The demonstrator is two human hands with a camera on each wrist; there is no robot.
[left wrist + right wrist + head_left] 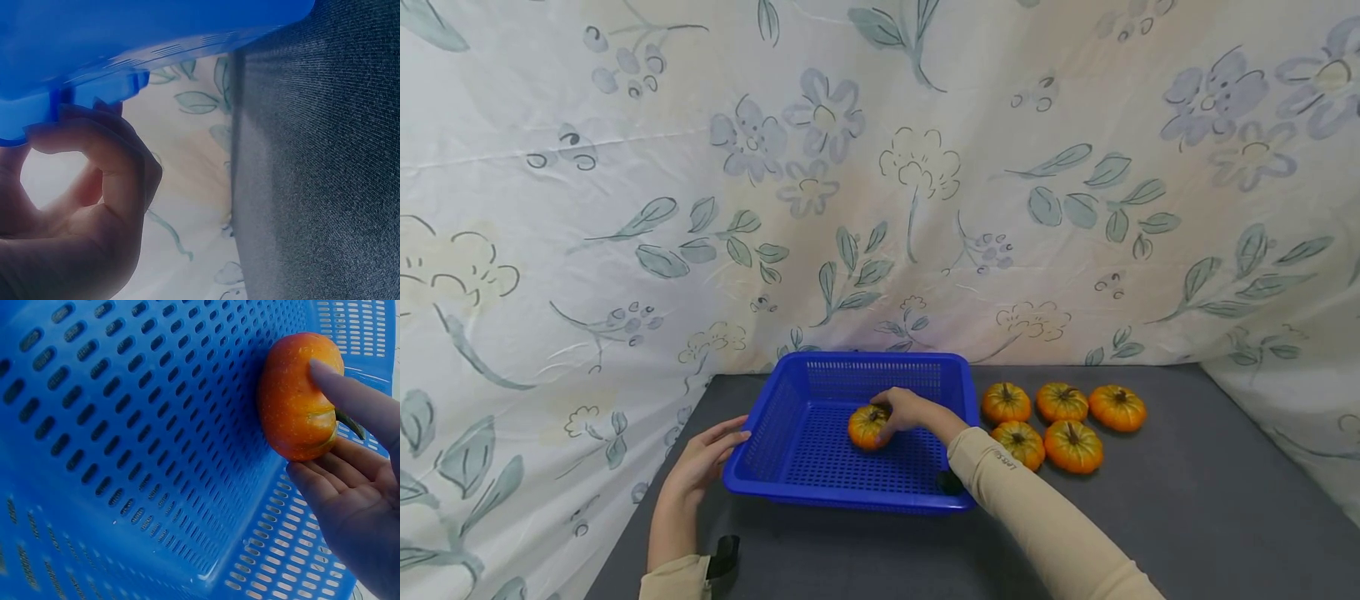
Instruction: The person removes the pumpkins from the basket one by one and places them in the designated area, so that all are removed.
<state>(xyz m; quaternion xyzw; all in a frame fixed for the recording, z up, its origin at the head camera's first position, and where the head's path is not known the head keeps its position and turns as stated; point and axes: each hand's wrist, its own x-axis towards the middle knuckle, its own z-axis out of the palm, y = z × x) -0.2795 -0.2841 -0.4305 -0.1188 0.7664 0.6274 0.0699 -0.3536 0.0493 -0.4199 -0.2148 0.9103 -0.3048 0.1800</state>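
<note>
A blue perforated plastic basket (850, 503) sits on the dark tabletop. Inside it, my right hand (907, 412) grips a small orange pumpkin (865, 428), thumb on one side and fingers on the other. In the right wrist view the pumpkin (297, 394) is close against the perforated bottom, its green stem beside the palm. At the basket's left side, my left hand (703, 457) holds the rim. From the left wrist, the curled fingers (125, 165) of that hand meet the blue rim (103, 90) at their tips.
Right of the basket, several more small pumpkins (1073, 447) stand in a close group on the dark table (1210, 500). A floral curtain (880, 192) hangs behind and at both sides. My right forearm's beige sleeve (1037, 508) crosses over the basket's front right corner.
</note>
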